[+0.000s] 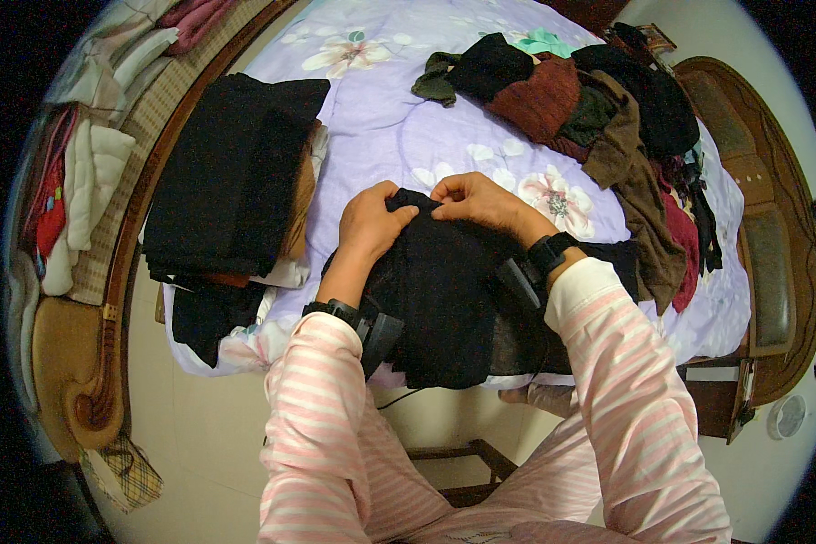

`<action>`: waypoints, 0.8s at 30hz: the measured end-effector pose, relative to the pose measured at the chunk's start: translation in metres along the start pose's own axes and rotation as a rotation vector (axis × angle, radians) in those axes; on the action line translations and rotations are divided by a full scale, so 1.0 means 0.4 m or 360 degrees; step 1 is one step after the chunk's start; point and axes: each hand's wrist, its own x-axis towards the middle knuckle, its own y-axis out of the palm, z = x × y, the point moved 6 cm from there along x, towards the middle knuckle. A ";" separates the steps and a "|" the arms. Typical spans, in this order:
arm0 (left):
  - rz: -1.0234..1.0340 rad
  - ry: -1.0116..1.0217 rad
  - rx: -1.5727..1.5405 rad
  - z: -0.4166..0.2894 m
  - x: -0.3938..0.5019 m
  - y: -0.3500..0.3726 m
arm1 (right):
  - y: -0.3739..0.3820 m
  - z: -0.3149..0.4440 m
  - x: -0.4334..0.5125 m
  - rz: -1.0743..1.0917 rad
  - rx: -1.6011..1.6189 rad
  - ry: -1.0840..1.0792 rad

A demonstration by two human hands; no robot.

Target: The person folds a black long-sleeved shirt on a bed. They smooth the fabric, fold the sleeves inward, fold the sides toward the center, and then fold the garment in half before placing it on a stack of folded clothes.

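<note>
A black cloth garment (442, 292) lies in front of me across the near edge of the bed, part of it hanging over. My left hand (374, 221) pinches its top edge between thumb and fingers. Close by on the right, my right hand (479, 204) grips the same edge with thumb and forefinger. Folded black clothes (228, 177) form a stack left of my left hand, with brown and white cloth showing at its side. Beyond my right hand lies a loose heap with a rust-red knit garment (544, 98) and a brown garment (615, 129). The flowered lilac bedspread (381, 136) is under everything.
A wood-framed sofa (156, 143) with clothes on it runs along the left. A wooden headboard or chair back with padded panels (775, 272) stands at the right. Below the bed edge are a dark wooden stool frame (462, 462) and a checked bag (129, 472) on the floor.
</note>
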 end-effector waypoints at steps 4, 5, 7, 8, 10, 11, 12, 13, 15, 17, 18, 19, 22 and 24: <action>-0.0154 0.0054 -0.0033 -0.012 -0.007 -0.007 | 0.015 -0.020 -0.018 0.0092 -0.0276 0.0164; -0.0145 0.0018 -0.0014 -0.009 -0.008 -0.005 | 0.015 -0.025 -0.024 0.0140 -0.0388 0.0189; -0.0153 -0.0037 0.0021 -0.005 -0.009 -0.004 | -0.012 -0.038 -0.049 0.0144 -0.0552 0.0242; -0.0169 -0.0043 0.0032 -0.005 -0.009 -0.006 | -0.024 -0.046 -0.063 0.0159 -0.0572 0.0257; -0.0188 -0.0064 0.0059 -0.004 -0.011 -0.008 | -0.059 -0.067 -0.089 0.0195 -0.0819 0.0325; -0.0185 -0.0084 0.0079 -0.004 -0.012 -0.008 | -0.068 -0.076 -0.107 0.0215 -0.0666 0.0313; -0.0177 -0.0108 0.0101 -0.003 -0.013 -0.006 | -0.076 -0.089 -0.124 0.0222 -0.0551 0.0326; -0.0181 -0.0124 0.0123 -0.004 -0.014 -0.006 | -0.085 -0.110 -0.136 0.0188 -0.0513 0.0421; -0.0200 -0.0143 0.0190 -0.005 -0.018 -0.005 | -0.098 -0.133 -0.150 0.0151 -0.0386 0.0404; -0.0203 -0.0149 0.0223 -0.004 -0.017 -0.004 | -0.115 -0.144 -0.153 0.0013 -0.0270 0.0290; -0.0191 -0.0156 0.0220 -0.002 -0.015 -0.004 | -0.135 -0.152 -0.155 -0.0129 -0.0222 0.0296; -0.0184 -0.0164 0.0225 0.002 -0.013 -0.003 | -0.153 -0.156 -0.158 -0.0254 -0.0187 0.0272; -0.0175 -0.0200 0.0175 0.016 -0.005 0.000 | -0.181 -0.165 -0.181 -0.0408 -0.0169 0.0229; -0.0259 -0.0146 0.0123 0.015 -0.003 -0.004 | -0.172 -0.161 -0.197 -0.0423 -0.0212 0.0148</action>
